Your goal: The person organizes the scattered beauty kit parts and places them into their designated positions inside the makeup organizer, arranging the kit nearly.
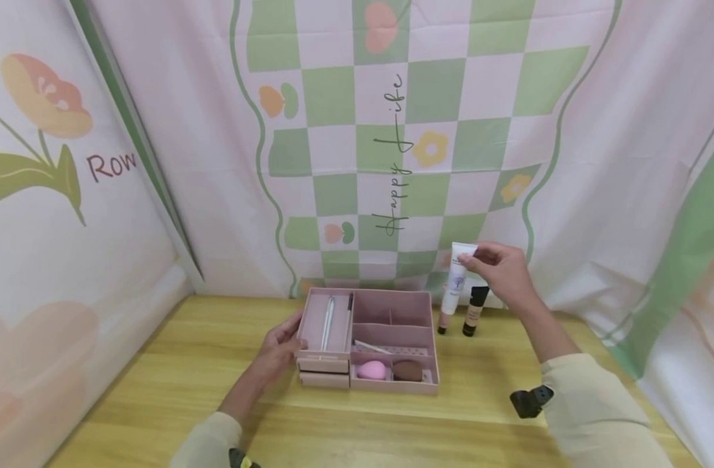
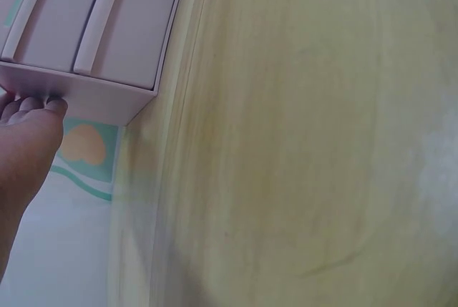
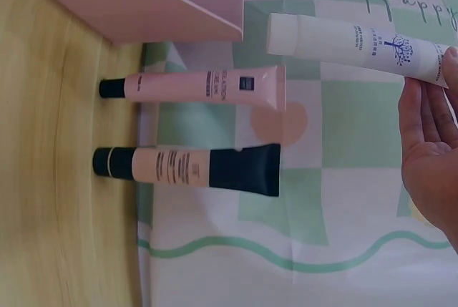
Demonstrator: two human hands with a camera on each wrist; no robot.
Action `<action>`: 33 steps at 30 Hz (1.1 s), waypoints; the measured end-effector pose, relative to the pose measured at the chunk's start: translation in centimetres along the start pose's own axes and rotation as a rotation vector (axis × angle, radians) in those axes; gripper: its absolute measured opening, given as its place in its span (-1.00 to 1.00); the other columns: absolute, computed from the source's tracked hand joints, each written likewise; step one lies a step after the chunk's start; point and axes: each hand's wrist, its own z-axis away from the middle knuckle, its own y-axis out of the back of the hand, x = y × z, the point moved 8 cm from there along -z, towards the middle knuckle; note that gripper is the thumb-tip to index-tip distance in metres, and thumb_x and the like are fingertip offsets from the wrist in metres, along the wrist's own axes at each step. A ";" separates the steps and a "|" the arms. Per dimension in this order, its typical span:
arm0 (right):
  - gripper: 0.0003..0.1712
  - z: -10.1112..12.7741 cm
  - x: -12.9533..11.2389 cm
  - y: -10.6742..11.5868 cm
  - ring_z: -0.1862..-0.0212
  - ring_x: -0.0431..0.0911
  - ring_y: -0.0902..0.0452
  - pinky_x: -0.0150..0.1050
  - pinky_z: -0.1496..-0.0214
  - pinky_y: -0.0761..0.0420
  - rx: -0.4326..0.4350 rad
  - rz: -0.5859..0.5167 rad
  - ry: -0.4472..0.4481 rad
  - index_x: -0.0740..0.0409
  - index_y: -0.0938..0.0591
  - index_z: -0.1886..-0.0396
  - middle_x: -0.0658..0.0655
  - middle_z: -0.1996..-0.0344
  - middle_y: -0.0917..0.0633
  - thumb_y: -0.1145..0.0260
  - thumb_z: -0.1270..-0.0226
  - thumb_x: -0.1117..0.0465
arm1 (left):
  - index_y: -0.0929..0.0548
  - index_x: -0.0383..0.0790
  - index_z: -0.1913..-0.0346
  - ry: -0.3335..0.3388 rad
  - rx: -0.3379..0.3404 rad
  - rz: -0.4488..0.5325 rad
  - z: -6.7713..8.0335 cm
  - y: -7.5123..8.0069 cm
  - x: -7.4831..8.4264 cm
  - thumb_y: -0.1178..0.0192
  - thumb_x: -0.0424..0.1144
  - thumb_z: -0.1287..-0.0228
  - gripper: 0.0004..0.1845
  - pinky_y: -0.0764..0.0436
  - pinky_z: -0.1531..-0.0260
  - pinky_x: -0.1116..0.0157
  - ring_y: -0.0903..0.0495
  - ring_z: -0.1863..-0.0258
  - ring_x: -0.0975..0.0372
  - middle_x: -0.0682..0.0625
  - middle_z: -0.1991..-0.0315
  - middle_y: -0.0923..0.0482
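Observation:
My right hand (image 1: pixel 505 270) pinches a white squeeze tube (image 1: pixel 457 286) by its upper end, cap down. In the right wrist view the tube (image 3: pixel 358 42) shows a blue tree print, and its white cap is clear of the table. Below it stand a pink tube (image 3: pixel 200 86) and a beige tube with a black top (image 1: pixel 474 312), both upright on black caps. My left hand (image 1: pixel 277 348) rests against the left side of a pink desktop organizer (image 1: pixel 392 389); in the left wrist view its fingertips (image 2: pixel 56 104) touch the side wall beside the drawers.
The organizer holds a pink makeup sponge (image 1: pixel 371 370), a brown sponge (image 1: pixel 407 371) and slim pencil-like sticks (image 1: pixel 328 324) on its left lid. Its back compartments (image 1: pixel 371 307) lie nearest the patterned curtain (image 1: pixel 380 149). Everything stands on a wooden table (image 1: pixel 386 429).

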 end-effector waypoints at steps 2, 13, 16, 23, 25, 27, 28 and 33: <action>-0.56 -0.2 -0.2 -0.6 0.31 -0.52 -0.61 -0.66 0.20 -0.63 -0.008 -0.013 0.007 0.47 -0.61 0.00 -0.49 0.45 -0.64 -0.33 -0.30 0.17 | 0.05 -0.31 -0.54 0.001 -0.003 0.004 0.0 0.0 0.0 0.00 -0.52 -0.20 -0.17 -0.10 -0.51 0.15 0.10 -0.58 -0.05 -0.20 -0.60 0.18; -0.58 -0.7 0.0 -4.3 0.34 -0.46 -0.64 -0.46 0.20 -0.74 -0.072 -0.042 -0.006 0.43 -0.65 0.04 -0.41 0.46 -0.67 -0.37 -0.26 0.15 | 0.07 -0.35 -0.53 -0.015 -0.017 -0.013 -0.1 0.0 0.1 0.00 -0.52 -0.20 -0.17 -0.12 -0.48 0.14 0.13 -0.58 -0.10 -0.24 -0.59 0.21; -0.57 -0.8 0.2 -5.3 0.34 -0.46 -0.64 -0.50 0.20 -0.72 -0.079 -0.049 -0.024 0.42 -0.64 0.03 -0.36 0.44 -0.69 -0.37 -0.26 0.14 | 0.08 -0.37 -0.53 -0.019 -0.025 -0.021 -0.1 -0.1 0.1 0.00 -0.51 -0.21 -0.17 -0.09 -0.49 0.13 0.15 -0.58 -0.10 -0.25 -0.59 0.22; -0.62 -0.9 0.5 -7.6 0.32 -0.39 -0.65 -0.47 0.19 -0.70 -0.102 -0.072 -0.029 0.34 -0.68 0.05 -0.14 0.39 -0.76 -0.36 -0.27 0.13 | 0.05 -0.32 -0.53 0.002 -0.006 -0.001 0.0 0.1 0.0 -0.02 -0.50 -0.21 -0.17 -0.10 -0.49 0.17 0.13 -0.59 -0.04 -0.19 -0.60 0.20; -0.64 -0.9 0.5 -8.3 0.33 -0.36 -0.65 -0.39 0.18 -0.73 -0.115 -0.096 -0.013 0.36 -0.67 0.06 0.01 0.35 -0.77 -0.35 -0.27 0.18 | 0.06 -0.31 -0.54 0.005 -0.011 0.001 0.0 0.0 0.0 -0.03 -0.49 -0.22 -0.17 -0.10 -0.49 0.19 0.14 -0.59 -0.04 -0.18 -0.60 0.21; -0.65 -1.0 0.8 -9.0 0.33 -0.36 -0.64 -0.40 0.17 -0.73 -0.124 -0.116 -0.016 0.39 -0.66 0.04 0.10 0.32 -0.77 -0.34 -0.28 0.21 | 0.06 -0.31 -0.54 0.006 -0.011 0.003 0.0 0.0 0.1 -0.03 -0.49 -0.22 -0.17 -0.09 -0.50 0.17 0.14 -0.59 -0.04 -0.18 -0.61 0.22; -0.64 -1.0 0.9 -9.4 0.32 -0.38 -0.63 -0.42 0.16 -0.72 -0.126 -0.126 -0.023 0.41 -0.65 0.03 0.17 0.28 -0.77 -0.33 -0.28 0.23 | 0.05 -0.31 -0.54 0.004 -0.007 0.005 0.0 0.0 0.1 -0.03 -0.49 -0.21 -0.17 -0.09 -0.50 0.17 0.13 -0.59 -0.04 -0.19 -0.60 0.21; -0.62 -1.2 1.3 -10.8 0.30 -0.46 -0.60 -0.54 0.14 -0.68 -0.115 -0.170 -0.067 0.48 -0.59 -0.01 0.35 0.15 -0.73 -0.32 -0.28 0.29 | 0.05 -0.33 -0.53 -0.003 0.000 0.002 0.0 0.0 0.1 -0.03 -0.49 -0.20 -0.16 -0.05 -0.51 0.10 0.14 -0.59 -0.07 -0.21 -0.60 0.20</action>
